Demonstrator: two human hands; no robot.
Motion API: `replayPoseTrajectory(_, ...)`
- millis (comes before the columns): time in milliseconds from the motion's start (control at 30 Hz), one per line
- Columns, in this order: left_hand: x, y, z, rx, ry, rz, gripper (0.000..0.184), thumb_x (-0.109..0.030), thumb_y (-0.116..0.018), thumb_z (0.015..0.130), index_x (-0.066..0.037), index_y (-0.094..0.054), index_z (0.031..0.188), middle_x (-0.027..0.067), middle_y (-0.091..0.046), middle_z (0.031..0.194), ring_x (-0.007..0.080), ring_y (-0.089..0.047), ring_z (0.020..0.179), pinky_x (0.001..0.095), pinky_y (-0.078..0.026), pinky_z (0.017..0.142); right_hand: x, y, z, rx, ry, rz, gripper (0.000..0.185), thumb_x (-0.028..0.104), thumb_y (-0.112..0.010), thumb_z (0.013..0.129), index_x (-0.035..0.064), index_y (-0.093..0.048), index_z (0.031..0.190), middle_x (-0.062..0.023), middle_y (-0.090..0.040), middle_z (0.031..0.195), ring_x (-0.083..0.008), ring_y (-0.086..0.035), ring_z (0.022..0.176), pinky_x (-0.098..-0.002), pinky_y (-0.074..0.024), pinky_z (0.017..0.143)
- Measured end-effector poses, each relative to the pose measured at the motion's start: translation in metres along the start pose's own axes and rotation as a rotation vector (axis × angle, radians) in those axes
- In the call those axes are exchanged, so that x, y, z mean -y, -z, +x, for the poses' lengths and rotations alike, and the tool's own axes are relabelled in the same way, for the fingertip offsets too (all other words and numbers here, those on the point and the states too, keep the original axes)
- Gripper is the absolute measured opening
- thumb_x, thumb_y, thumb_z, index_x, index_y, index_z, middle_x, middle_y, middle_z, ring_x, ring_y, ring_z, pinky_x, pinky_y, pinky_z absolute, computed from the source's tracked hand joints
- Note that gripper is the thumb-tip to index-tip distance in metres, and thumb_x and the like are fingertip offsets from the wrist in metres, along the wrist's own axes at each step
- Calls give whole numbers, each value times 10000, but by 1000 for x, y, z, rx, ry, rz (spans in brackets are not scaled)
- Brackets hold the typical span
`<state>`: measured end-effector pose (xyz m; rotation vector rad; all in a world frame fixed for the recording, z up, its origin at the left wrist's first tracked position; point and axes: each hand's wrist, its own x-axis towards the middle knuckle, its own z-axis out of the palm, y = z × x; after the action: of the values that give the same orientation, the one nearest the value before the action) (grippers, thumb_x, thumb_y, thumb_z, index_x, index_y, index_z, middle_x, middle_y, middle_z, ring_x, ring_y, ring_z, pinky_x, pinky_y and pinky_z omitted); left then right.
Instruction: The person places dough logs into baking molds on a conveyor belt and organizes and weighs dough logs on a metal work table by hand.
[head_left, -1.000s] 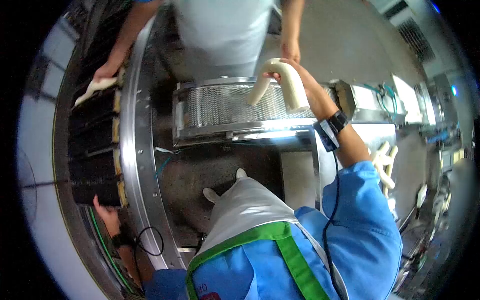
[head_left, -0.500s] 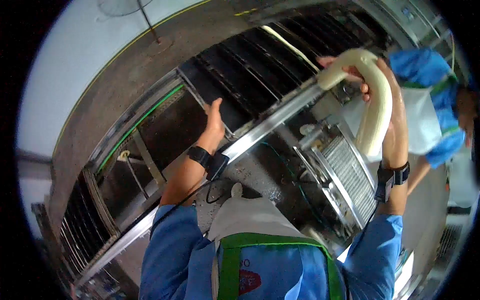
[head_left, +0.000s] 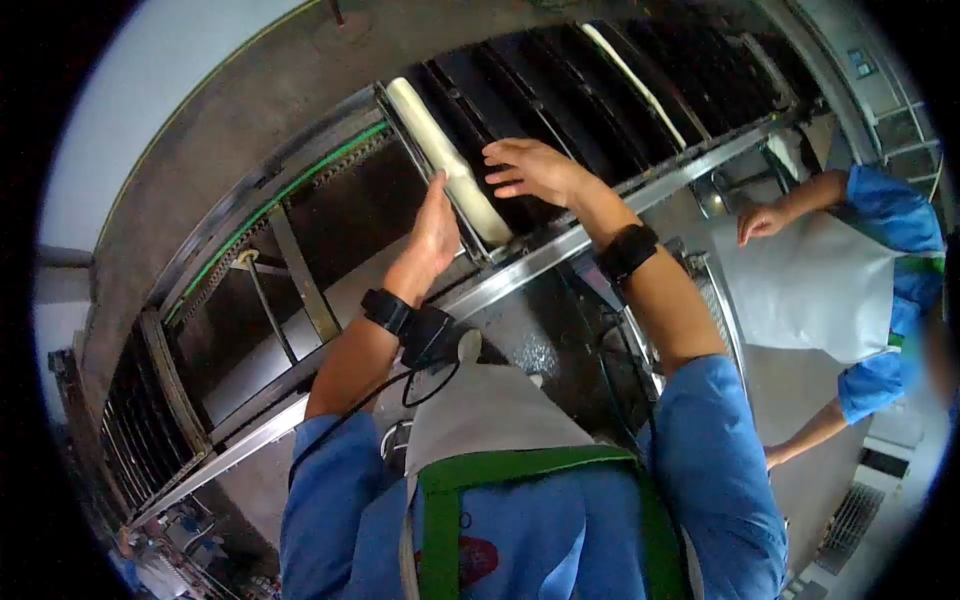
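A long pale roll, dough-like, lies lengthwise in the nearest dark slot of the conveyor. My left hand is at the left side of the roll, its fingertips against or very near it, fingers stretched and nothing gripped. To the right of the roll, my right hand hovers over the dark slots with its fingers spread and holds nothing. Farther along the conveyor, a thinner pale strip lies in another slot.
A co-worker in a white apron stands at the right, one hand near the conveyor edge. Below it is a metal mesh belt. An open frame section with a green strip lies left of the roll.
The pale roll that hung bent over my right hand now lies straight in the slot, released. My right hand has moved left toward my left hand. The view has turned toward the conveyor.
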<state>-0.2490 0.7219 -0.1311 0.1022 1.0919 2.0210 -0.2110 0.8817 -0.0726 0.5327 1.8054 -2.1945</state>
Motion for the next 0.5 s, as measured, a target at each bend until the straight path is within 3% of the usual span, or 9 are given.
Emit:
replayPoseTrajectory(33,-2,-11,-5,-1,26,2,675,-445,-340,793,2,-95,1236,102,-93,1300,162,-108,1184,266,-60,960,-6,9,-1,36,21,-31,292,226,-449,799,6,-450,991,-114,-477,955,-201,-505,854,-289,-445,690)
replayPoseTrajectory(100,-17,-29,-18,-116,-34,115,452,-372,-290,835,-48,-302,1150,38,-331,1172,159,-297,1059,291,-173,918,-10,11,-6,14,22,-189,255,204,-428,807,4,-467,960,-101,-511,868,-177,-522,797,-287,-454,670)
replayPoseTrajectory(233,-1,-31,-12,-165,-39,87,478,-380,-308,823,-47,-280,1164,44,-310,1187,160,-283,1069,281,-149,924,-25,14,-15,-7,51,-223,239,192,-429,802,12,-474,954,-93,-521,798,-155,-530,722,-268,-458,605)
replayPoseTrajectory(267,20,-7,7,-294,-39,78,487,-384,-329,813,-50,-282,1164,43,-309,1187,163,-278,1072,283,-159,922,-34,10,-11,-61,216,-561,223,179,-428,797,22,-478,946,-96,-526,803,-171,-534,725,-277,-454,604)
replayPoseTrajectory(300,26,-1,12,-277,-41,61,487,-388,-333,808,-54,-289,1159,46,-322,1177,172,-288,1069,293,-182,914,-41,1,-10,-120,377,-897,208,167,-427,791,32,-482,939,-100,-531,809,-187,-537,728,-285,-451,602)
replayPoseTrajectory(367,42,20,29,-133,-83,52,601,-418,-351,787,-76,-133,1230,47,-134,1273,181,-135,1164,315,-73,957,-67,-13,4,-51,484,-1142,193,145,-417,773,50,-492,923,-113,-540,815,-243,-536,740,-315,-442,616)
replayPoseTrajectory(433,48,-2,35,-258,-86,5,508,-419,-321,788,-70,-273,1154,59,-301,1154,193,-265,1078,339,-178,920,-98,-3,15,-87,407,-1325,193,147,-409,752,59,-511,890,-121,-547,811,-286,-524,757,-337,-433,640)
replayPoseTrajectory(467,44,-19,27,-259,-84,36,484,-420,-304,789,-71,-313,1124,65,-345,1110,196,-312,1037,347,-224,891,-91,-6,8,-116,213,-1286,213,186,-425,730,67,-528,874,-114,-555,794,-282,-532,751,-358,-431,638)
replayPoseTrajectory(500,37,-26,19,-256,-76,68,468,-421,-287,790,-71,-354,1094,72,-389,1066,199,-359,995,354,-270,861,-61,-18,-35,-230,243,-1096,223,214,-447,711,71,-535,858,-114,-558,795,-284,-536,734,-374,-429,636)
